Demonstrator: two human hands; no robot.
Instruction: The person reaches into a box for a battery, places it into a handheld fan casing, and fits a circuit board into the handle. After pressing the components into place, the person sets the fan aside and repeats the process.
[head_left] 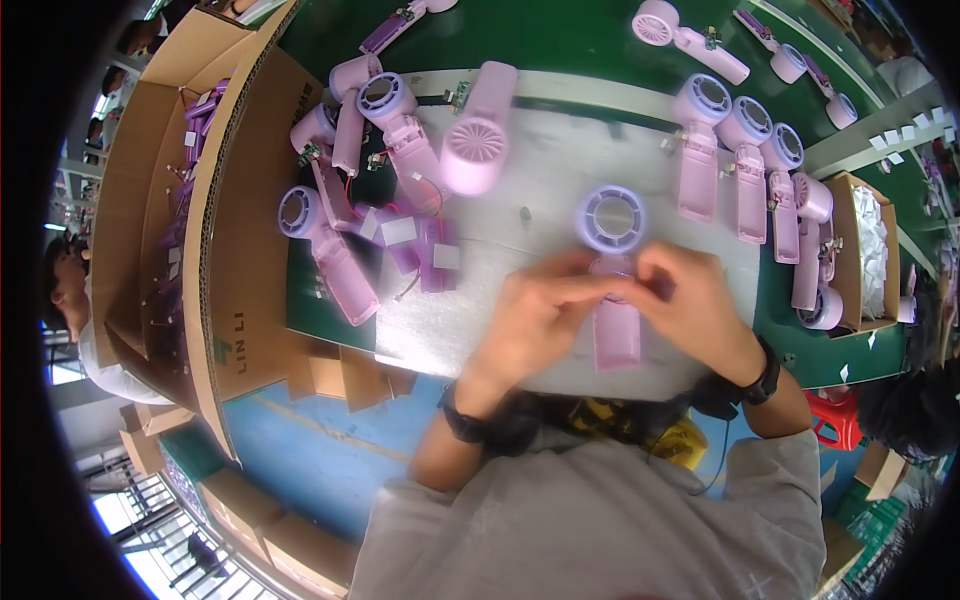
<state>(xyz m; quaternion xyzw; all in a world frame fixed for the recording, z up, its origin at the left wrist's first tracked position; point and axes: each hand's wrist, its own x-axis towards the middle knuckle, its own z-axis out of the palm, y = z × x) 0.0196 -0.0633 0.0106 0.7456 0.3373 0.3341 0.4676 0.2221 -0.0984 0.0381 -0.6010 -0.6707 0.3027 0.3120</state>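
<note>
A pink handheld fan housing [616, 340] with a round lavender ring head [612, 219] lies on the white mat in front of me, its hollow handle facing up and pointing toward me. My left hand [548, 308] and my right hand [692, 300] meet over its neck. The fingers of both are bent and pinched together there, and whatever small part is between them is hidden. Left of my hands, purple battery packs [437, 262] with white pads and thin wires sit on the mat's edge, beside another open fan housing [342, 268].
Several open fan housings [697, 175] stand in a row on the right, near a small carton [868, 255] of white pieces. A closed-looking pink fan [477, 150] lies farther back. At left is a tall cardboard box [235, 250] with purple parts inside. Other people sit nearby.
</note>
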